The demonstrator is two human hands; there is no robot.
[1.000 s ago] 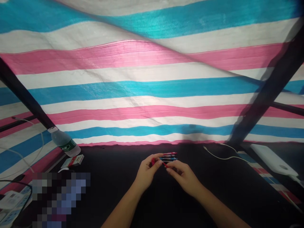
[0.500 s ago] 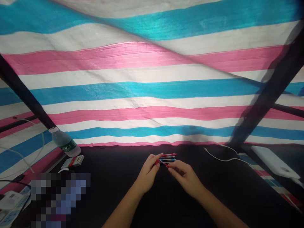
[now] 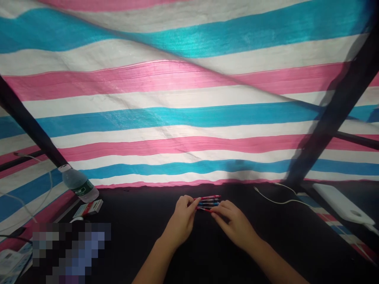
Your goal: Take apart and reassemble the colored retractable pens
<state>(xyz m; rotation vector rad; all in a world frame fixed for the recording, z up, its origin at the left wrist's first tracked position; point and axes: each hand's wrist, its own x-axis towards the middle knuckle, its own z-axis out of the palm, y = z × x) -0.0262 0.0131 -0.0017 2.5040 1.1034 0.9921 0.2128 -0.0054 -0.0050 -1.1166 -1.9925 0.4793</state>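
Several slim pens lie side by side between my hands, low over the black table top [image 3: 142,236]. The farthest is a red pen [image 3: 211,197], then come a dark one and a blue pen [image 3: 208,204]. Nearest to me is another red pen [image 3: 204,209]. My left hand [image 3: 182,221] closes its thumb and fingers around the left ends of the pens. With thumb and forefinger my right hand [image 3: 235,225] pinches the right end of the nearest red pen. The fingers partly cover both ends of the row.
A water bottle [image 3: 79,185] leans at the back left, beside a small white-and-red box [image 3: 89,209]. A blurred patch covers something at the near left. On the right lie a white cable [image 3: 275,202] and a white power bank [image 3: 340,203]. Striped sheeting [image 3: 177,146] closes off the back.
The nearest red pen has swung from a slant to lie about in line with the others. The left fingers have shifted onto the pen ends. The view has tilted slightly upward.
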